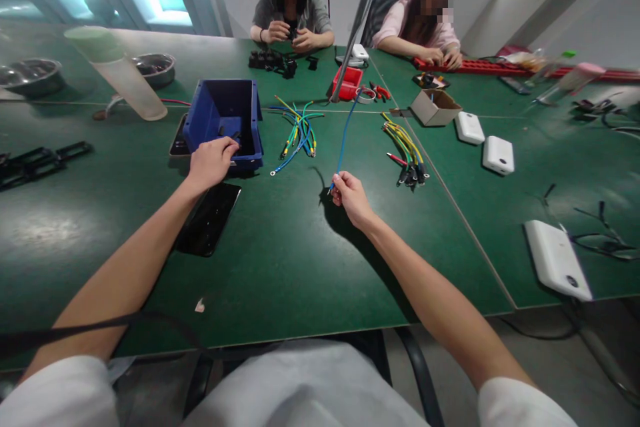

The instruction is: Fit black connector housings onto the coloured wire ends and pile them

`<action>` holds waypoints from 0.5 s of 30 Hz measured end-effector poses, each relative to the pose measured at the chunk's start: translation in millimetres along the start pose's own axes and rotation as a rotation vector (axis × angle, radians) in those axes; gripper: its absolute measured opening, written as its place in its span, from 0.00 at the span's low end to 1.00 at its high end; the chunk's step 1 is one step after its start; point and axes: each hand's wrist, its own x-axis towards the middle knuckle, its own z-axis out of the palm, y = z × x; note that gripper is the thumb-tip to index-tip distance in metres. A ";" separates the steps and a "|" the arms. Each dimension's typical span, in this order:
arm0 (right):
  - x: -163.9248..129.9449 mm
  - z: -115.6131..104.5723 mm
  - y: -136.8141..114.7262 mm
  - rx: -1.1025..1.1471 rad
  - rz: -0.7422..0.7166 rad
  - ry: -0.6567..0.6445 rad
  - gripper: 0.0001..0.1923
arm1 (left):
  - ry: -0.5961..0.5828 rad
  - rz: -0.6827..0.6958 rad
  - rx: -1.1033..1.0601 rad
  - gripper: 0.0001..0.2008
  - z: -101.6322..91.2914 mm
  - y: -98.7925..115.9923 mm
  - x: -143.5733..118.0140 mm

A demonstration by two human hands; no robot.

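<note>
My right hand (pixel 350 197) pinches the near end of a blue wire (pixel 344 137) that rises away from me above the green table (pixel 300 260). My left hand (pixel 213 161) rests on the front rim of a blue plastic bin (pixel 225 113), fingers curled over the edge; I cannot tell whether it holds a small part. Between my hands lies a loose bunch of blue, green and yellow wires (pixel 299 133). A second bundle of yellow-green wires with black ends (pixel 406 153) lies to the right of my right hand.
A black phone (pixel 209 219) lies below my left hand. White boxes (pixel 498 155) (pixel 556 259) lie at the right, a cardboard box (pixel 435 107) and a red tray (pixel 347 83) farther back. Two people sit across the table handling small parts. Metal bowls (pixel 31 73) stand far left.
</note>
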 end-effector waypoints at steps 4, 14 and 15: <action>0.6 -0.2 3.1 -0.023 -0.019 -0.026 0.18 | 0.015 -0.001 -0.008 0.18 -0.8 1.8 -0.5; -2.7 1.6 5.4 -0.054 -0.090 -0.059 0.18 | 0.112 -0.030 -0.058 0.15 1.1 18.2 -14.7; -2.7 1.4 5.7 -0.064 -0.091 -0.063 0.18 | 0.134 -0.028 -0.079 0.15 1.5 21.7 -18.5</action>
